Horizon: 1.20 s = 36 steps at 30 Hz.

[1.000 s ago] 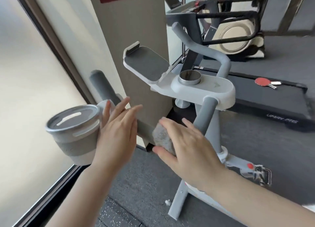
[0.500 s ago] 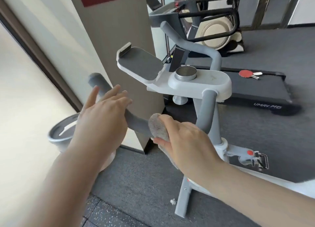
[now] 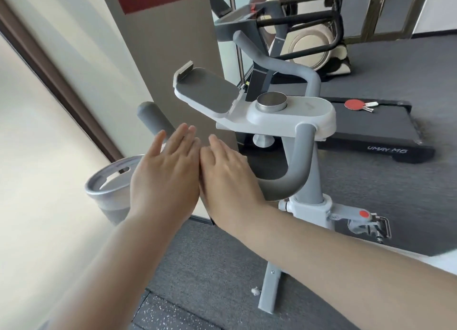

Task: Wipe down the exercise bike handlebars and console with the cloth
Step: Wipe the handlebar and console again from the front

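The white exercise bike console (image 3: 310, 111) carries a metal knob (image 3: 271, 102) and a grey tablet tray (image 3: 207, 89). Its grey left handlebar (image 3: 294, 178) curves from under the console toward a rounded end (image 3: 150, 116). My left hand (image 3: 165, 178) and my right hand (image 3: 227, 176) lie side by side over the middle of this bar, backs up and fingers straight. The two hands touch along their inner edges. No cloth shows; whatever is beneath my right palm is hidden. The far handlebar (image 3: 291, 69) rises behind the console.
A round grey cup holder (image 3: 106, 188) hangs at the bar's left, partly behind my left wrist. A beige pillar (image 3: 173, 45) stands just behind. A treadmill (image 3: 371, 131) with a red paddle (image 3: 354, 105) and an elliptical (image 3: 309, 45) sit further back. A bright window fills the left.
My right hand has slid left along the handlebar until it meets my left hand, and the grey cloth it was gripping is no longer visible. The view has shifted closer.
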Motion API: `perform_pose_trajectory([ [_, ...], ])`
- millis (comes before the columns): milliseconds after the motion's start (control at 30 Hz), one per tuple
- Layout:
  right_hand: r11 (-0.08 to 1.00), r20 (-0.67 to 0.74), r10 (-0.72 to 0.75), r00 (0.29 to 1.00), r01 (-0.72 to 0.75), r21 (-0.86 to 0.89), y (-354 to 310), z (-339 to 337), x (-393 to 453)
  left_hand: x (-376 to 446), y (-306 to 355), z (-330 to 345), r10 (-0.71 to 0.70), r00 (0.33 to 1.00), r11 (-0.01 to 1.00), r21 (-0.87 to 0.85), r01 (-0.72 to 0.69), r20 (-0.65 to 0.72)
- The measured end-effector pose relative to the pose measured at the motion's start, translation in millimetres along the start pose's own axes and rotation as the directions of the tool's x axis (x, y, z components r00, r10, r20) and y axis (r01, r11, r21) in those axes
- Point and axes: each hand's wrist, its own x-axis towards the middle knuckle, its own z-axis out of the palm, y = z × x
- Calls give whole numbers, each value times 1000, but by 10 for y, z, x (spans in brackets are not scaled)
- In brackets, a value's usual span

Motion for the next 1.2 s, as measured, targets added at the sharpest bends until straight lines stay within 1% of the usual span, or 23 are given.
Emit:
perform_pose_trajectory([
  [67,993,-68,-47,997,54,105,-66,25,36,-43,-2,7,-60,998,997,-42,59,-35],
  [100,979,-98,-89,991,106,177,20,-15,-49,-65,32,18,-81,995,993,-86,76,-60],
  [167,948,-122,-177,977,202,246,353,-108,-328,-75,182,48,-111,989,967,-240,86,-93],
  [233,953,-161,-214,964,242,182,812,-226,-577,-69,429,108,-128,990,912,-401,91,-67],
  [267,963,-176,-206,963,231,137,1068,-285,-631,-59,555,138,-132,990,887,-453,92,-57],
  [300,970,-156,-183,970,205,132,1298,-352,-633,-39,672,155,-135,989,870,-485,89,-60],
  [367,966,-77,-89,993,105,235,1579,-428,-495,23,862,155,-122,990,873,-481,77,-64],
  [433,936,-84,-3,996,32,350,1569,-370,-397,89,1003,142,-111,993,892,-446,78,-48],
  [467,906,-82,14,997,22,422,1497,-311,-405,114,1058,133,-127,991,896,-433,98,-38],
  [500,866,-82,-16,996,55,496,1431,-244,-453,128,1098,124,-152,988,895,-428,125,-30],
  [533,836,-80,-100,992,127,533,1403,-196,-521,134,1126,118,-177,984,889,-433,149,-24],
  [600,827,-56,-307,950,295,479,1590,-222,-491,135,1160,120,-215,976,876,-445,184,-19],
  [633,833,-43,-358,933,340,436,1766,-255,-369,129,1170,123,-228,974,875,-441,200,-10],
  [667,858,-26,-346,938,327,396,1945,-295,-214,130,1176,123,-238,971,874,-436,216,6],
  [767,943,-74,-185,980,198,268,2298,-381,170,121,1215,116,-280,959,861,-432,267,36],
  [800,945,-100,-148,984,170,279,2290,-328,184,122,1227,118,-296,954,856,-432,283,39],
  [867,881,-131,-97,987,146,449,2150,-182,22,115,1258,126,-327,944,847,-428,315,47],
  [900,831,-148,-124,981,184,526,2087,-126,-87,116,1280,127,-353,935,839,-426,337,44],
  [933,794,-149,-188,971,240,559,2068,-116,-162,125,1307,123,-385,922,829,-425,365,40],
  [967,781,-134,-279,951,306,544,2103,-147,-166,140,1336,118,-418,908,815,-424,394,40],
  [1033,805,-81,-438,895,431,408,2289,-262,10,169,1381,116,-457,888,797,-419,435,53],
  [1100,847,-31,-466,884,456,272,2420,-375,210,187,1396,114,-484,873,786,-411,462,56],
  [1200,896,-28,-408,913,406,182,2440,-389,222,194,1431,90,-510,859,780,-395,486,51],
])
